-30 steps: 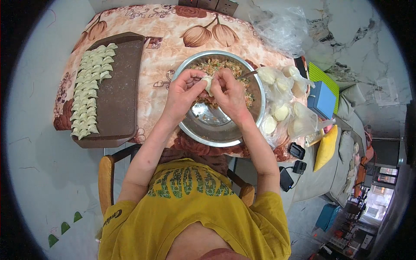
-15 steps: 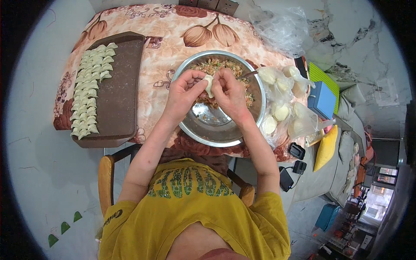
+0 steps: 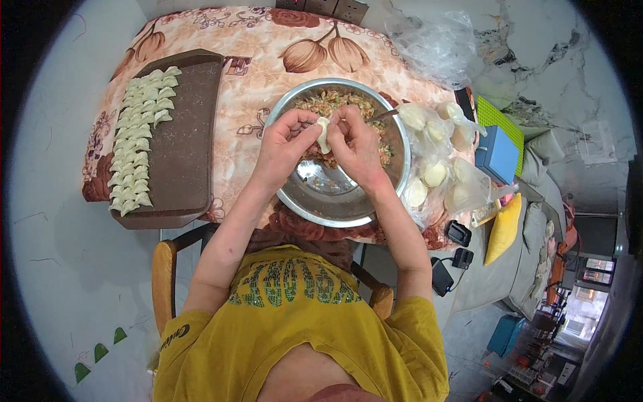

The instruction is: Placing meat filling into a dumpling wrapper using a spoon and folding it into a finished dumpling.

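Between both hands a pale dumpling point(image 3: 323, 136) is held over a wide metal bowl point(image 3: 335, 216). My left hand point(image 3: 284, 144) pinches its left side with thumb and fingers. On the other side, the fingers of my right hand point(image 3: 355, 142) are closed on its edge. Chopped filling point(image 3: 333, 100) with orange and green bits lies in the far part of the bowl; the near part of its shiny bottom shows bare metal. Off to the left, several finished dumplings point(image 3: 137, 141) sit in tight rows on a brown tray point(image 3: 187, 134).
Right of the bowl lie clear plastic bags point(image 3: 429, 157) with round pale wrappers. A dark handle point(image 3: 383, 115) leans over the bowl's right rim. A crumpled plastic bag point(image 3: 439, 47) lies at the back right, a blue box point(image 3: 497, 154) farther right. Black chargers point(image 3: 459, 232) rest near the table's right corner.
The dumpling's visible shape between my fingers has narrowed a little. Both hands stay almost in the same place over the bowl.
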A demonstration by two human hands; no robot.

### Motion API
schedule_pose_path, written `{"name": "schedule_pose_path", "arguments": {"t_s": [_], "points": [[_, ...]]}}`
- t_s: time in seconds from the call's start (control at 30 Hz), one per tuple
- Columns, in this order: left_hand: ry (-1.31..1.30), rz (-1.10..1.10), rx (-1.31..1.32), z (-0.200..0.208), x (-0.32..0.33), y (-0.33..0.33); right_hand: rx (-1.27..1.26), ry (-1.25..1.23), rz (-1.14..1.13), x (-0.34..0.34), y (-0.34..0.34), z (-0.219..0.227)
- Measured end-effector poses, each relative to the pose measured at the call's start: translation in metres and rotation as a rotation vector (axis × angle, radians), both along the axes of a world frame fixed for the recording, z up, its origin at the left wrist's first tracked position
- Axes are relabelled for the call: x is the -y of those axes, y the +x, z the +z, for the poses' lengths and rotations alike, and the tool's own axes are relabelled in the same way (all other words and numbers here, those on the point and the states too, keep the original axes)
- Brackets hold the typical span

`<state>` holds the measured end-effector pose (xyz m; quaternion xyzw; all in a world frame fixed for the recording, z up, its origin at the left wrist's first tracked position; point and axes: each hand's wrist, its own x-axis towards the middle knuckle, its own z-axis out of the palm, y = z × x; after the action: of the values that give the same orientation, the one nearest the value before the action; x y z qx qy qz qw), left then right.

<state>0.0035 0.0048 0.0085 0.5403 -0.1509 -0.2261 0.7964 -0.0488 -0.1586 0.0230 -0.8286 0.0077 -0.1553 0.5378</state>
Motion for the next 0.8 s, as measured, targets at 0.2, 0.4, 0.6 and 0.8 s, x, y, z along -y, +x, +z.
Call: {"name": "schedule_pose_path", "arguments": {"t_s": [0.2,0.4,0.6,0.8], "points": [[0.015,0.002,0.023,0.0031,-0.0008,-0.0008,0.005,-0.116,-0.019,-0.0012,-0.0011,0.0053],[-0.014,0.01,0.018,0.0018,-0.0001,0.0002,-0.011,0.03,-0.002,-0.0023,-0.0013,0.0031],[-0.012,0.006,0.03,-0.0008,-0.0004,0.0009,-0.026,0.018,0.007,-0.0004,-0.001,0.0014],[-0.001,0.006,0.016,0.0002,-0.0006,0.0003,-0.024,-0.038,0.0,-0.0013,-0.0014,0.0048]]}}
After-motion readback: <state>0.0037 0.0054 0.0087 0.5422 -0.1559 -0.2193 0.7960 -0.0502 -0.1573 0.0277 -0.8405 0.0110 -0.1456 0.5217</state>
